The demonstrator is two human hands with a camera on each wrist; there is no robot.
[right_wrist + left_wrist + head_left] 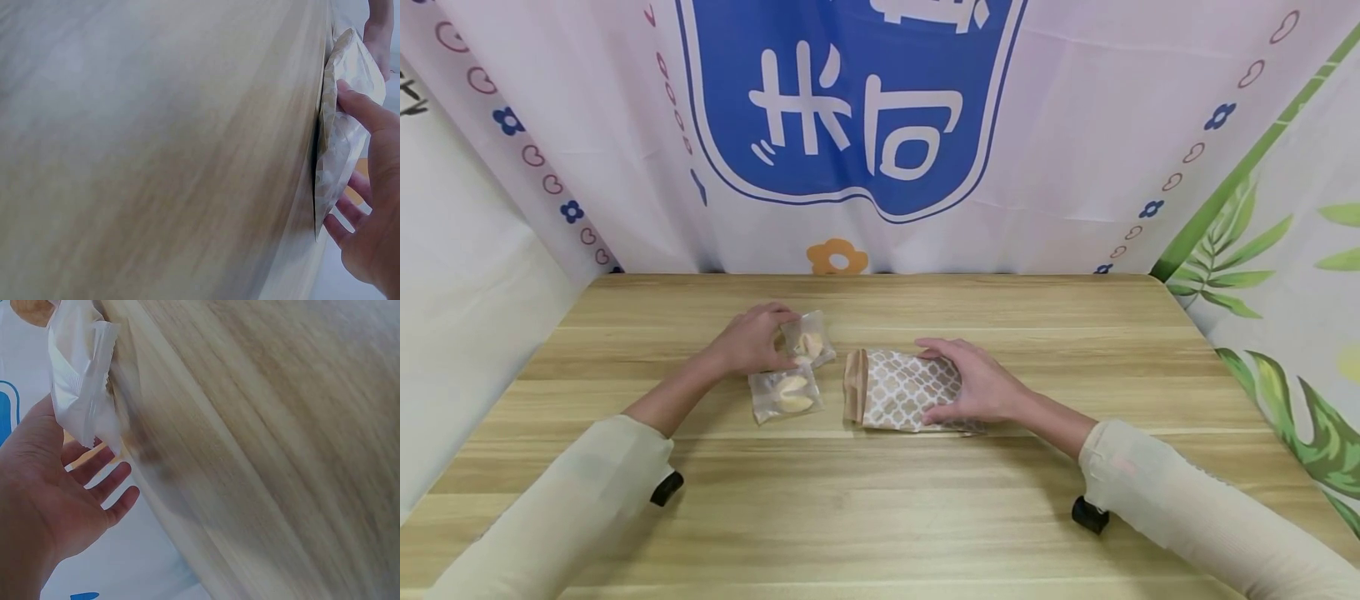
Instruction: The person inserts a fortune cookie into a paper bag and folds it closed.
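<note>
Two clear packets, each with a folded pale cookie, lie on the wooden table (865, 517) left of centre. My left hand (758, 340) is at the upper packet (811, 340), thumb and forefinger on either side of its left end. The lower packet (786, 393) lies just below. In the left wrist view a packet (81, 375) covers the thumb and forefinger, and the other fingers spread loosely. My right hand (977, 383) spans a white-and-tan patterned paper bag (898, 387), thumb over its near side, fingers by its far edge. The bag lies flat, its folded brown end to the left.
A white curtain with a blue emblem (850, 100) hangs behind the table's back edge. To the right is a cloth printed with green leaves (1232, 242). Black wrist mounts (1090, 515) show below the sleeves.
</note>
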